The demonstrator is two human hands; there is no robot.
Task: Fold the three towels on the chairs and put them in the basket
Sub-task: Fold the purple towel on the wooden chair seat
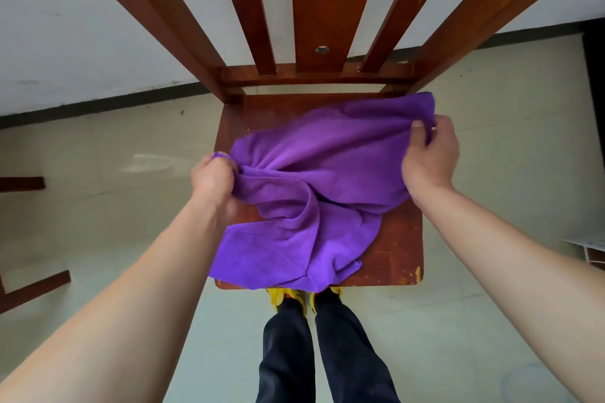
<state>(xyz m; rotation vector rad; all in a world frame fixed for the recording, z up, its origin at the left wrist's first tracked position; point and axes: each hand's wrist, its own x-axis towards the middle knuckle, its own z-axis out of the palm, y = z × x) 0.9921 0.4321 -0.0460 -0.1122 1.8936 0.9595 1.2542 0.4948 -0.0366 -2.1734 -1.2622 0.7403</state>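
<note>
- The purple towel (pixel 304 173) lay crumpled on the seat between your two hands. It was soft and fleecy, creased into deep folds, and one flat corner drooped over the seat's front edge.
- Your left hand (pixel 214 181) clenched a bunched edge of it, fingers curled round the cloth.
- Your right hand (pixel 429 157) pinched the far right edge, thumb on top and fingers tucked beneath.
- Under your fingers the wooden chair (pixel 397 245) showed a reddish-brown varnished seat, scratched and chipped at its near right corner. Its flat slats rose beyond your fingertips.
- Below your wrists your yellow shoes (pixel 278 296) stood on a pale, glossy floor (pixel 114 206).
</note>
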